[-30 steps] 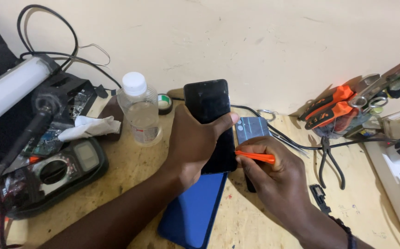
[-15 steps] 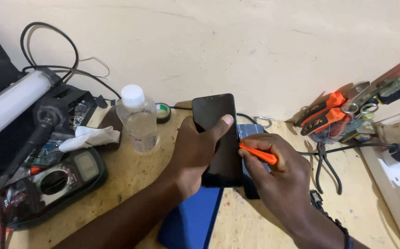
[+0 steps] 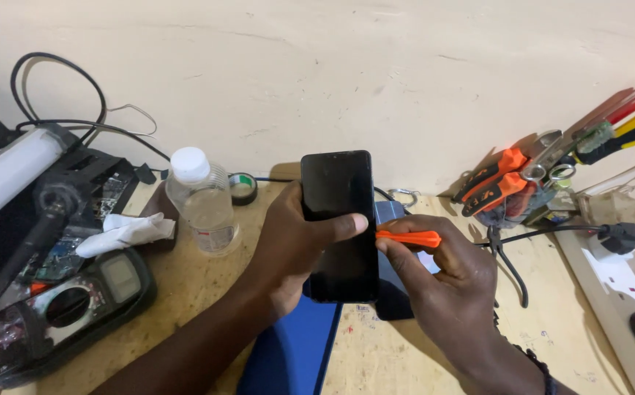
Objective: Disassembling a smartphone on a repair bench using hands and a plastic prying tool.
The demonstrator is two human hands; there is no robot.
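Phone [image 3: 338, 219] edge against orange pry tool [image 3: 409, 238]

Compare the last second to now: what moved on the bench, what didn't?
The left hand stood the black slab phone more upright and squarer to the camera. The right hand brought the orange plastic pry tool up level, its tip at the phone's right edge. Both grips unchanged. The clear plastic bottle, the multimeter and the blue mat stayed put.
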